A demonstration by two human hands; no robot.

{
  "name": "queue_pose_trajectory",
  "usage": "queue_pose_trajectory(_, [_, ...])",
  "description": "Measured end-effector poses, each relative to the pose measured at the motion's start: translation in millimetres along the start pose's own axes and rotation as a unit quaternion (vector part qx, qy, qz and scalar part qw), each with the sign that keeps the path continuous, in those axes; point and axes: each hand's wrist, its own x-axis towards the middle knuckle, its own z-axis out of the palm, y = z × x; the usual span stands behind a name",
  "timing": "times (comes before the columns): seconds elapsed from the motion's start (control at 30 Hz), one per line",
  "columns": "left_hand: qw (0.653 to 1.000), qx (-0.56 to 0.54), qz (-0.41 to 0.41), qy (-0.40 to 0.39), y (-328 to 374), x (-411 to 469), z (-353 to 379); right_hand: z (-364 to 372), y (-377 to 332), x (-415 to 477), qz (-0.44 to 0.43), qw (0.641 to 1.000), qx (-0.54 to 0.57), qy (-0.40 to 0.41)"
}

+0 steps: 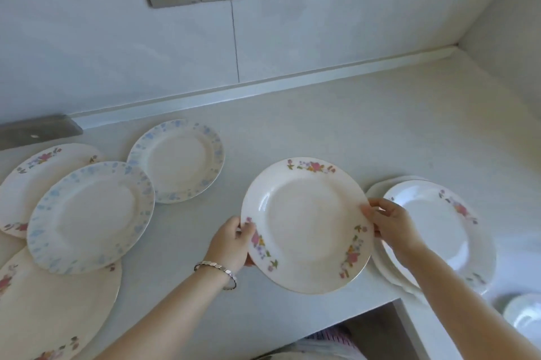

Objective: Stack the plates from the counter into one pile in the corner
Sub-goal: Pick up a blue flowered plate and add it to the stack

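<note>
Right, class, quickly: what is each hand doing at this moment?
Left hand: grips the left rim of the pink-flowered plate.
Right hand: grips that plate's right rim.

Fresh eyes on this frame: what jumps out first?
The pink-flowered plate at centre stands out first, gripped at opposite rims by the left hand and the right hand. Just to its right sits a small pile of plates. At far left, a blue-flowered plate lies overlapping other loose plates.
</note>
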Motion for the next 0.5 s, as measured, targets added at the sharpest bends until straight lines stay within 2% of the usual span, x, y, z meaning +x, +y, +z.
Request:
queue_pose_trajectory(0.13, [0.998,0.022,0.031,-0.059,47,-2,66,-73,16,-4,-0.035,0.992,-0.067,0.100])
queue_pose_trajectory(0.23, [0.991,0.073,0.054,-0.096,75,-7,122,-125,42,-2,-0.018,0.978,-0.129,0.163])
queue_pose_trajectory(0.37, [0.972,0.192,0.065,-0.122,100,-11,187,-170,74,4,0.052,0.964,-0.167,0.200])
queue_pose_trajectory(0.5, [0.949,0.290,0.050,-0.115,112,-10,224,-187,95,16,0.082,0.963,-0.167,0.194])
